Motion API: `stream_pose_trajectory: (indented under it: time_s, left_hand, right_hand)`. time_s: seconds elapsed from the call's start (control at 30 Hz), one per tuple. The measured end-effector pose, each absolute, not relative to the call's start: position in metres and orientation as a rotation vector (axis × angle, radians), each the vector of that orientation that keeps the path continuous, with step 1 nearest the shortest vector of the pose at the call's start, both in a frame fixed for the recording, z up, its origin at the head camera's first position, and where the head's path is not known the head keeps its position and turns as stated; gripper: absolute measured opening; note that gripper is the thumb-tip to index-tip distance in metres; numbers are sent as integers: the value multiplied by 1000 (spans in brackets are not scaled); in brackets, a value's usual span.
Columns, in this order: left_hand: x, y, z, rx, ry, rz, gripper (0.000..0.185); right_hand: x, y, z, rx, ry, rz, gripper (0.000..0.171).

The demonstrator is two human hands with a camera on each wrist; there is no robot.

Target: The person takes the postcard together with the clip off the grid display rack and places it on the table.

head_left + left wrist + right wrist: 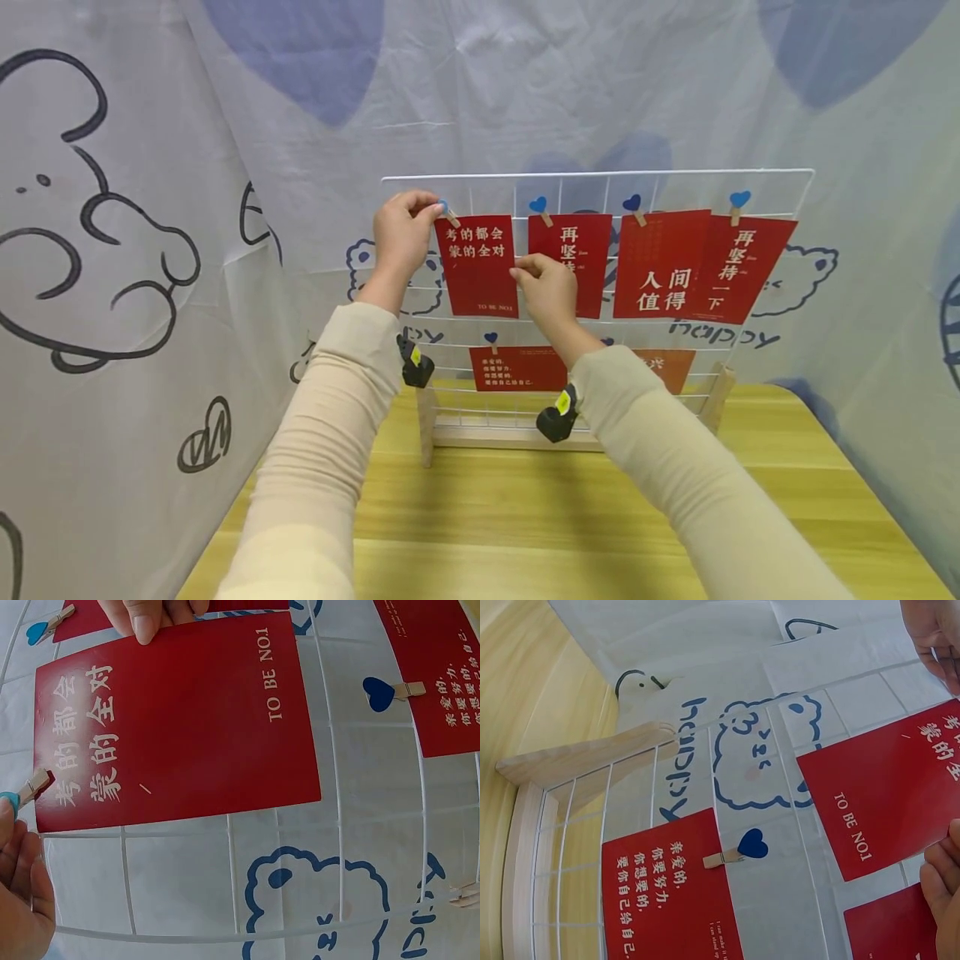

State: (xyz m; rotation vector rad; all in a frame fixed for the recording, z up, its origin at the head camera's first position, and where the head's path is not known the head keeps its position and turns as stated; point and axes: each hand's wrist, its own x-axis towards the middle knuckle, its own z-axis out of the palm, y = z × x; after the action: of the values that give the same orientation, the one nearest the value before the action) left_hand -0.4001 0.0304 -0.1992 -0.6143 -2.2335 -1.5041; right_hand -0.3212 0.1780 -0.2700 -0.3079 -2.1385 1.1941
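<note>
Both hands are up at the white wire grid (807,187), which stands on a wooden base on the yellow bench (525,517). At the grid's upper left corner, the left hand (401,233) pinches a small wooden clip with a blue heart (447,212); the left wrist view shows the clip's tip (34,786) biting the top corner of the red "TO BE NO.1" card (478,265), with the fingertips closed on the clip's blue end. The right hand (547,287) grasps the right edge of that same card about halfway down, thumb and fingers closed on the paper, so the card hangs flat against the grid's top row, at its leftmost place.

To the right of this card along the same top row of the grid hang three more red cards with white characters (572,258) (660,265) (738,268), each held by its own blue-heart clip; the two furthest right overlap. In the grid's lower row, another red card (517,368) hangs under a blue-heart clip (739,851), and an orange-red card (667,367) shows partly behind the right forearm. Behind the grid hangs a white cloth backdrop (150,250) printed with cartoon outlines and blue shapes. Each cream sleeve carries a small black camera at the wrist (415,365) (558,415).
</note>
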Motion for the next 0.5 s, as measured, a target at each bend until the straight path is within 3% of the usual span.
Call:
stream_pose_trajectory:
  time_s: [0.5]
  left_hand:
    - [-394,31,-195,-569,-2270,-1406,18]
  right_hand:
    - [-315,173,-272,-322,-2158,1260,19]
